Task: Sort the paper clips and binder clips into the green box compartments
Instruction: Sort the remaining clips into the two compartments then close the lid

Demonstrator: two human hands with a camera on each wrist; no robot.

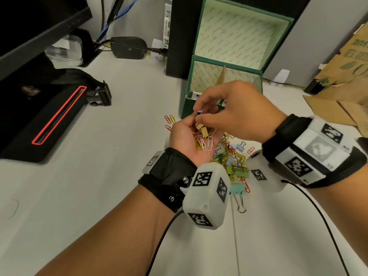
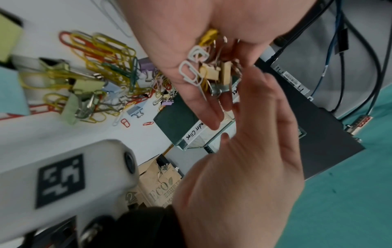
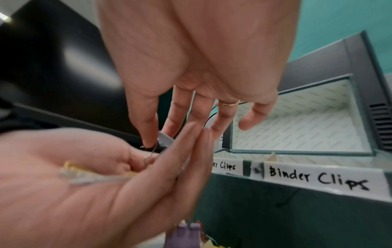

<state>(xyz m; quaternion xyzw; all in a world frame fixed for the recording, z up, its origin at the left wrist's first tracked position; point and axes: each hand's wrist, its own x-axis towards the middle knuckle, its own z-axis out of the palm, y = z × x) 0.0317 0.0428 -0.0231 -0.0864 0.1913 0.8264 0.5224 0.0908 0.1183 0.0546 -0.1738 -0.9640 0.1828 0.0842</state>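
Note:
My left hand (image 1: 185,136) lies palm up and cupped over the table, carrying white, pink and yellow paper clips (image 1: 207,143) and tan binder clips (image 2: 218,72). Just above it, my right hand (image 1: 205,116) pinches a small silver-and-black binder clip (image 3: 163,142) between thumb and forefinger. Directly behind stands the green box (image 1: 187,110), lid up, with a divider (image 1: 222,76) and front labels, one reading "Binder Clips" (image 3: 318,177). A mixed pile of clips (image 1: 233,162) lies on the table under my right wrist.
A mint binder clip (image 1: 238,189) lies at the pile's near edge, and red and yellow paper clips (image 1: 169,120) left of the box. A black monitor base (image 1: 49,116) is far left, a dark tower (image 1: 179,36) behind the box, cardboard (image 1: 348,76) on the right.

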